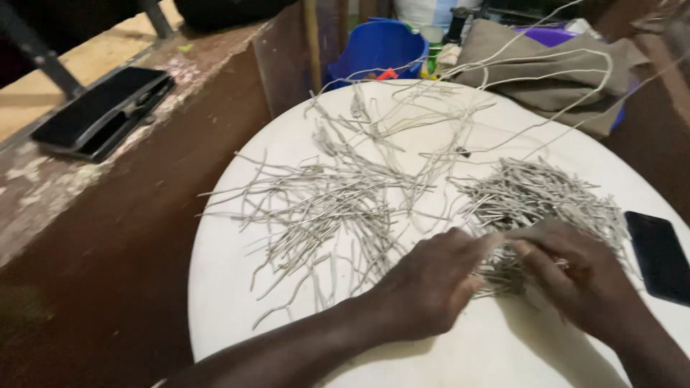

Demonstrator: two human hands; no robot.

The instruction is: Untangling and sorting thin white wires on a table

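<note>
Both hands meet at the near right of the round white table (237, 302): the left hand (431, 284) and right hand (575, 276) each pinch short grey wire pieces at the near edge of the dense right pile (539, 201). A looser spread of wire pieces (316, 208) lies left, and long uncut wire (503, 79) trails far, so much seems unsorted.

two bare forearms enter from the lower frame edge; left hand (424, 287) and right hand (582, 280) ungloved, ringless; no sleeves
</note>
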